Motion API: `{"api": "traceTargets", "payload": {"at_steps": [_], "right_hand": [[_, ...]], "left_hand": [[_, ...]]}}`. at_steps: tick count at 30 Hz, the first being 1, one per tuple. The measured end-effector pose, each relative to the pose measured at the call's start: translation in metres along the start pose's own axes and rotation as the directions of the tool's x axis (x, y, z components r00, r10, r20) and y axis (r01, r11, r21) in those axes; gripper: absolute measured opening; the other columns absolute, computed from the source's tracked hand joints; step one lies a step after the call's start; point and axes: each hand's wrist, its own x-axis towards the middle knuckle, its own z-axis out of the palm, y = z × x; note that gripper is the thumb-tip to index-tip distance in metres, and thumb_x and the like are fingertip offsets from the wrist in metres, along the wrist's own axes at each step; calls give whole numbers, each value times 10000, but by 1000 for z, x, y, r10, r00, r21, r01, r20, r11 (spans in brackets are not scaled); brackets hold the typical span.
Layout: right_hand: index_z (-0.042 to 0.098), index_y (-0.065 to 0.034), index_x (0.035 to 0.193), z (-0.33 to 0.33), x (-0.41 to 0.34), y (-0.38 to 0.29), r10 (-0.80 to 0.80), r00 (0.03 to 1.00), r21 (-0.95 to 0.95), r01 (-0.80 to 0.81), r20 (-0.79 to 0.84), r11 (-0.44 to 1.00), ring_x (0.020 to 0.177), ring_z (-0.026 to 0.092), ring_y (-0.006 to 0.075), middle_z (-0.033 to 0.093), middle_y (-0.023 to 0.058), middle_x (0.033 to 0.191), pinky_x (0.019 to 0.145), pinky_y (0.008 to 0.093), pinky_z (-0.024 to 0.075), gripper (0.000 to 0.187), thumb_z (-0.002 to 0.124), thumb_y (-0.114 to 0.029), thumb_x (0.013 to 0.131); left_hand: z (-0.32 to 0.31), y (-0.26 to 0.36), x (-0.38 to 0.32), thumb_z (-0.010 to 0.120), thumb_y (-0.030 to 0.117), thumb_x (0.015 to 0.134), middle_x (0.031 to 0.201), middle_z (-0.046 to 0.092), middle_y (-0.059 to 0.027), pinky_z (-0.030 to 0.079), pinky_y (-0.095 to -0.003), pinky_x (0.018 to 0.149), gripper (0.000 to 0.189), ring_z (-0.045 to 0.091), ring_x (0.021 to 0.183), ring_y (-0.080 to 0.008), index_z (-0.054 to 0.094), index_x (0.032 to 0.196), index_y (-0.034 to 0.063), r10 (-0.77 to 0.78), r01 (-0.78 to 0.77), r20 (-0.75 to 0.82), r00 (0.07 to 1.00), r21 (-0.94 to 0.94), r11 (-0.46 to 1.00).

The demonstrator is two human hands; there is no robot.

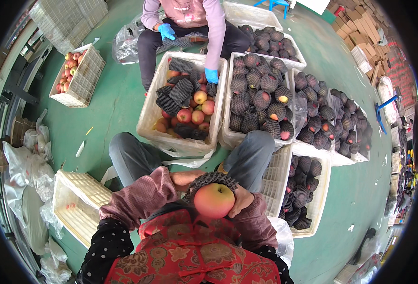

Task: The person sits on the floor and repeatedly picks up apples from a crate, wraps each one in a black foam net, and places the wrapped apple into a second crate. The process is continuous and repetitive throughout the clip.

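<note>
A red-yellow apple [214, 200] is close below the camera in front of my chest, its stem end showing. A black foam net sleeve [212, 179] lies bunched along its far side. My right hand [243, 201] grips the apple and net from the right, its fingertips at the fruit's edge. At the left, my left hand [188, 178] is at the sleeve, its fingers mostly hidden behind the net. Beyond my knees stands a white plastic crate [145, 122] with bare apples [197, 116] and loose black foam nets [181, 92] on top.
Across the crate sits a person with blue-gloved hands [212, 75], one reaching into it. Crates of netted apples [262, 99] stand to the right. A tipped crate [77, 209] lies at left near plastic bags [35, 174]. Another crate of apples [88, 81] stands further off.
</note>
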Motion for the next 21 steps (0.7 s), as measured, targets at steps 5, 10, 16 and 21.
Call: {"api": "traceTargets", "payload": {"at_steps": [5, 10, 16, 21], "right_hand": [[413, 6, 1310, -15, -10, 15, 35, 998, -52, -37, -43, 998, 1141, 506, 204, 525, 120, 1247, 983, 356, 388, 1095, 917, -163, 352], [400, 17, 1313, -21, -19, 28, 44, 989, 209, -13, -144, 978, 1156, 502, 231, 501, 138, 1275, 995, 364, 374, 1152, 912, -161, 297], [374, 4, 1336, -13, -15, 19, -61, 998, 34, 62, -27, 998, 1162, 495, 225, 497, 112, 1276, 1001, 352, 373, 1044, 860, -140, 423], [403, -17, 1295, -8, -6, 17, -213, 919, -214, 147, -333, 966, 1099, 522, 159, 525, 66, 1207, 948, 302, 420, 733, 766, -50, 659]], "left_hand": [[-6, -11, 9, 630, 402, 854, 1312, 495, -129, 386, -344, 1010, 682, 509, 1164, -193, 403, 1333, -28, 79, -78, 0, 997, -172, 982], [-13, -23, 15, 712, 345, 798, 1272, 529, -116, 431, -318, 968, 680, 543, 1114, -169, 434, 1291, -33, -19, 0, -68, 998, -266, 964], [-9, -19, 9, 668, 190, 843, 1177, 596, -89, 469, -310, 913, 469, 588, 1030, -159, 500, 1236, -5, 23, -24, -8, 1000, -314, 949], [-2, 27, 18, 679, 66, 798, 853, 638, -36, 479, -238, 726, 150, 602, 787, -107, 587, 917, 64, 449, -328, -500, 740, 315, 891]]}}
